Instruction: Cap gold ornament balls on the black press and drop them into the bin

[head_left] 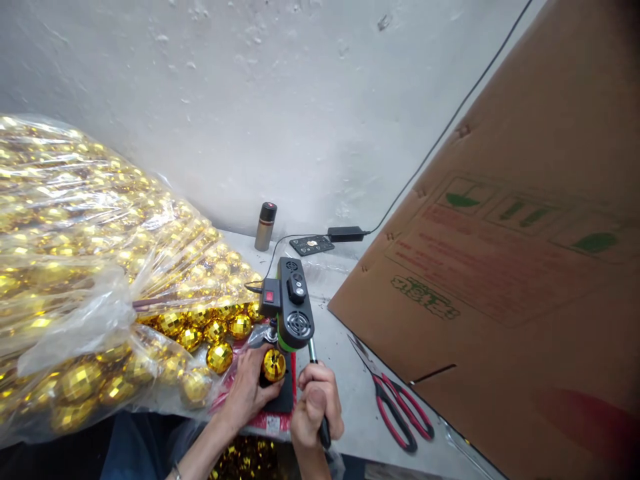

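Note:
My left hand [250,383] has its fingers around a shiny gold mirror-faceted ball [274,365], held under the head of a small black bench machine [295,300]. The machine has round vents on top and a box with a red switch [269,296]. My right hand [316,407] is closed round the black-gripped lever [325,433] at the machine's right side; the metal rod [313,351] of that lever runs up to the machine. Part of the black base [284,397] shows below the ball. Where the ball meets the machine is hidden.
A large clear plastic bag [100,280] of gold balls fills the left. Several loose balls [219,357] lie beside the machine. Red-handled scissors [395,407] lie at right, before a big cardboard box [500,267]. Behind stand a bottle [265,227], a phone [312,245] and a power adapter [345,234].

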`<action>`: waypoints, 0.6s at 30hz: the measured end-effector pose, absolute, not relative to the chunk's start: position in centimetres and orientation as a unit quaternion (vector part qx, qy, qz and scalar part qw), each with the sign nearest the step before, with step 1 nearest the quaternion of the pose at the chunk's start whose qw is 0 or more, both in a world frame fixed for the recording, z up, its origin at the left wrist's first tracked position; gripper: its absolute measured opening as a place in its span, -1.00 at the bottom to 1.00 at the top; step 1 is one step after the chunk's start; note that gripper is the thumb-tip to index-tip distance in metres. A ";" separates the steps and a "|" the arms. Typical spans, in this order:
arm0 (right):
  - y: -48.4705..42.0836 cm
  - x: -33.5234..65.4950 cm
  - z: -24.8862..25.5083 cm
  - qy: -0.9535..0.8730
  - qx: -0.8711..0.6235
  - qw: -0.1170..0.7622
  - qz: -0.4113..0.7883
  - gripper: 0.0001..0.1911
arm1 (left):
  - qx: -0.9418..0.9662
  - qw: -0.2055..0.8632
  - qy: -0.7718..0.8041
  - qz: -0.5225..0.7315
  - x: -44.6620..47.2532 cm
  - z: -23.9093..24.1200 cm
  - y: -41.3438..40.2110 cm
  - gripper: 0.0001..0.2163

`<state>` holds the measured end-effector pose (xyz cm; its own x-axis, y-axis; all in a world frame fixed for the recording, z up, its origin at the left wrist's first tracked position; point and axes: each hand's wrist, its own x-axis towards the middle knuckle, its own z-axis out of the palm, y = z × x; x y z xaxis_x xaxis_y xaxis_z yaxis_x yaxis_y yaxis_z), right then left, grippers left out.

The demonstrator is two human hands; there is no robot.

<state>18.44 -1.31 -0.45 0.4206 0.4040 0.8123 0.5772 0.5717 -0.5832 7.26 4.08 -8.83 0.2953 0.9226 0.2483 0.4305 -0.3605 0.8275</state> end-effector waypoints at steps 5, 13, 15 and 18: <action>-1.1 18.5 -0.3 -0.536 -0.448 0.712 -0.072 -0.67 | 0.739 0.324 0.459 0.372 7.2 -9.0 4.2 -0.50; -0.6 18.8 -0.5 -0.546 -0.431 0.713 -0.091 -0.67 | 0.738 0.318 0.457 0.380 7.4 -9.4 4.2 -0.47; -0.5 18.8 -0.6 -0.547 -0.427 0.714 -0.095 -0.66 | 0.737 0.316 0.458 0.383 7.4 -9.5 4.3 -0.47; -0.5 18.8 -0.7 -0.549 -0.430 0.710 -0.097 -0.66 | 0.738 0.317 0.458 0.380 7.5 -9.5 4.4 -0.48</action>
